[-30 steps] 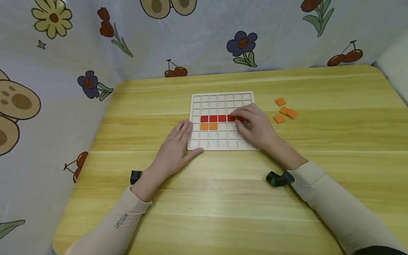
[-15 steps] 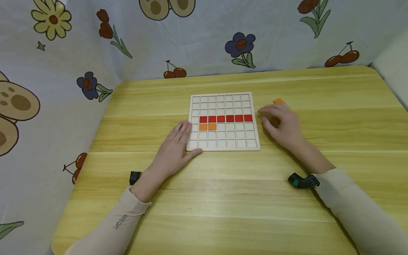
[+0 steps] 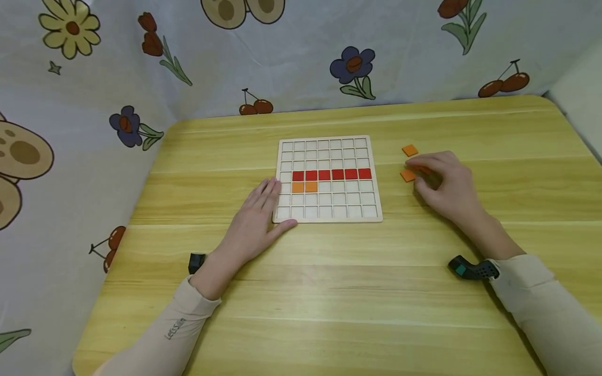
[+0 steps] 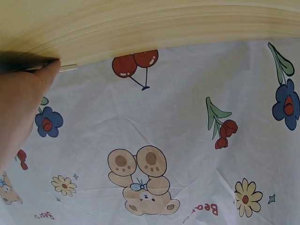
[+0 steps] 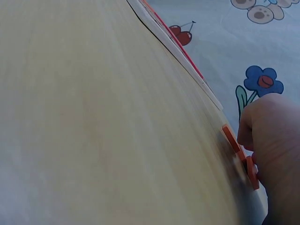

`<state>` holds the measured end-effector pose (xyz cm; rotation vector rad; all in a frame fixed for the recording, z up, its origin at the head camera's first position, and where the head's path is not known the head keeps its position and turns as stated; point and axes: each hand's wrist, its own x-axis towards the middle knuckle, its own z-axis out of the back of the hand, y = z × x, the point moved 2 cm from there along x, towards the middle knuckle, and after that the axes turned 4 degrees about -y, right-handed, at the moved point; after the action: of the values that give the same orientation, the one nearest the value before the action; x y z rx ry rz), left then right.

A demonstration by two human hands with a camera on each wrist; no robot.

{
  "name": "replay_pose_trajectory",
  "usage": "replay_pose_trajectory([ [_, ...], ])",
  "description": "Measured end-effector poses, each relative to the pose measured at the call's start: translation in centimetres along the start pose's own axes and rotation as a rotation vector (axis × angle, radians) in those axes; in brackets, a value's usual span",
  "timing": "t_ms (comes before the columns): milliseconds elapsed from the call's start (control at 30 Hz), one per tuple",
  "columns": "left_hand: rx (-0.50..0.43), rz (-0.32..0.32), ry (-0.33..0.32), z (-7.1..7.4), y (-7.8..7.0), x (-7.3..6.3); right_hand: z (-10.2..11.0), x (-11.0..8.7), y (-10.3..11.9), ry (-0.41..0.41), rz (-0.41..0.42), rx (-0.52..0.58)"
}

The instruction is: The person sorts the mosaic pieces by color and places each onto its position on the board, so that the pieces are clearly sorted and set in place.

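A white square grid board (image 3: 345, 211) lies on the table, with a row of red tiles (image 3: 324, 175) across its middle and two orange tiles (image 3: 304, 187) side by side under the row's left end. My left hand (image 3: 249, 222) rests flat, its fingers along the board's left edge and the thumb at its front edge. To the right of the board, my right hand (image 3: 449, 185) hovers low over several loose orange tiles (image 3: 408, 176), thumb and forefinger apart. In the right wrist view, its fingers come down right beside an orange tile (image 5: 252, 173); the fingertips are partly hidden.
Another loose orange tile (image 3: 409, 150) lies just behind the right hand's fingers. The wooden table (image 3: 329, 297) ends at the back against a patterned cloth (image 3: 301, 62). Dark wrist cameras are strapped to both wrists.
My right hand has moved off the board's red row, rightward to the loose orange tiles, uncovering the row's right end. My left hand stays at the board's edge.
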<state>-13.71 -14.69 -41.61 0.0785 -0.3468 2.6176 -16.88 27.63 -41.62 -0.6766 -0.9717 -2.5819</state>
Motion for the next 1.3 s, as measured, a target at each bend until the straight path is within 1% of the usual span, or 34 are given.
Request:
replay_pose_trajectory([
  [267, -0.007, -0.002, -0.008, 0.01, 0.05, -0.02, -0.33, 0.27, -0.1, 0.033, 0.054, -0.031],
  [433, -0.002, 0.003, -0.006, 0.04, 0.01, 0.02, -0.39, 0.34, -0.19, 0.043, 0.07, -0.038],
  [800, 0.001, 0.013, 0.006, -0.07, 0.11, -0.16, -0.67, 0.33, -0.34, 0.049, 0.069, -0.038],
  [1033, 0.005, 0.015, 0.011, -0.17, 0.16, -0.15, -0.79, 0.23, -0.25, 0.054, 0.055, -0.049],
  [1300, 0.001, 0.008, -0.006, -0.11, 0.04, -0.04, -0.67, 0.32, -0.08, 0.048, 0.026, -0.056],
])
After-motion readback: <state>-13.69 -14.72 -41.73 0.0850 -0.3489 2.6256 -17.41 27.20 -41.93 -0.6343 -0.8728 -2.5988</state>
